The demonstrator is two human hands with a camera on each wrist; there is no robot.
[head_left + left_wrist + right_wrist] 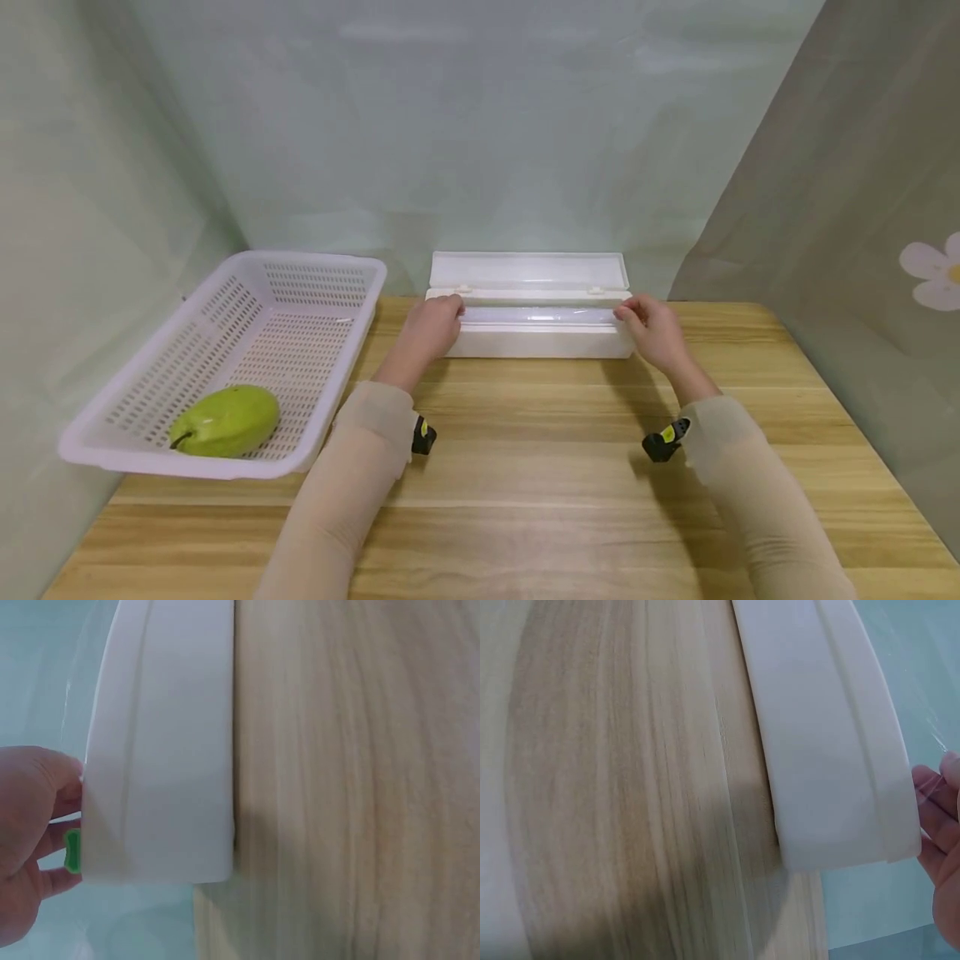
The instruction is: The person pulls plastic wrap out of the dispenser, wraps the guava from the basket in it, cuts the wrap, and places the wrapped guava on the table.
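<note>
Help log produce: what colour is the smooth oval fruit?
The oval fruit is yellow-green, clearest in the head view.

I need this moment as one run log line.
white box: lid open | left hand: at its left end | right hand: pinching clear film | green fruit: in basket

Left fingers [52,838] at edge of white box [169,765] | green piece [73,855] at same edge | wooden tabletop [352,765]

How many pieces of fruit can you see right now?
1: a green fruit lying at the near end of the white basket, left of the white box. The basket's near wall could hide something small.
</note>
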